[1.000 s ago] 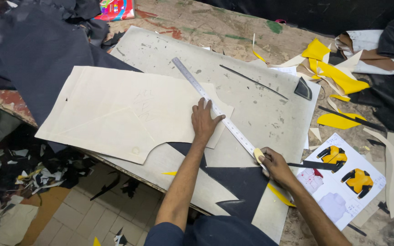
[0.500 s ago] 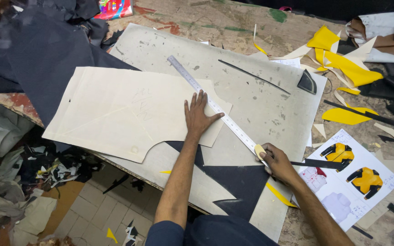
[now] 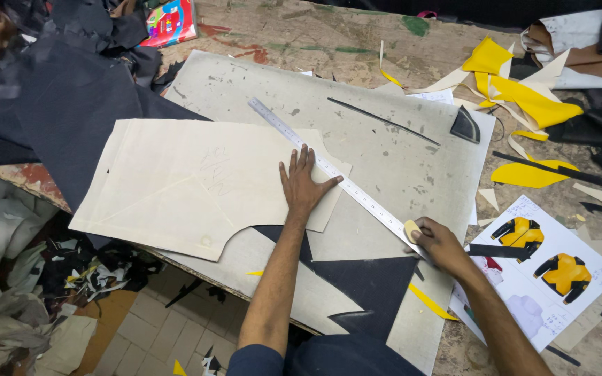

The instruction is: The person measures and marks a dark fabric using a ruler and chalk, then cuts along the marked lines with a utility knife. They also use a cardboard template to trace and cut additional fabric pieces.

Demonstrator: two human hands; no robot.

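Hands first, head view: the left hand [image 3: 303,182] lies flat and spread, fingers open, pressing the cream paper pattern [image 3: 196,182] and touching the edge of the metal ruler [image 3: 336,174]. The right hand [image 3: 439,244] is closed around a small pale piece of chalk [image 3: 412,230], held at the near end of the ruler. The ruler runs diagonally across the grey cutting board [image 3: 384,139], crossing the right edge of the pattern. Dark fabric [image 3: 371,285] shows beneath the pattern and board at the near edge, cut in pointed shapes; more dark fabric [image 3: 57,104] is heaped at the far left. No fresh chalk line can be made out along the ruler, so marking appears to be at its start; the pattern is placed and held, and the ruler aligned. Cutting appears not yet done on this piece. To the right, a printed sheet with jacket drawings [image 3: 545,271] lies flat on the worktop [image 3: 315,35], near yellow offcuts [image 3: 524,97] and a small dark wedge-shaped tool [image 3: 465,125]. Scraps cover the floor [image 3: 50,306] below.
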